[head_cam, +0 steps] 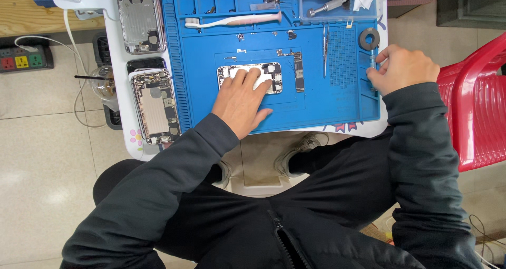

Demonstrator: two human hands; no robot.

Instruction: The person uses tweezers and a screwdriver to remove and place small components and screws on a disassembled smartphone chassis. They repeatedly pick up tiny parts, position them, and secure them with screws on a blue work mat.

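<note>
My left hand [241, 101] lies flat on an opened phone body [272, 74] in the middle of a blue work mat [327, 105], fingers spread over its left half. My right hand [401, 68] is at the mat's right edge, fingers pinched on a thin screwdriver [372, 59] that lies just below a grey ring-shaped part [369, 38]. A small circuit board [298, 71] rests right beside the phone body.
Two more opened phone shells [154, 106] [140, 18] lie on the white table left of the mat. A toothbrush [232, 21], tweezers [325, 50] and metal tools [327, 0] sit on the mat's far part. A red plastic chair [474, 100] stands at right, a power strip [23, 58] at left.
</note>
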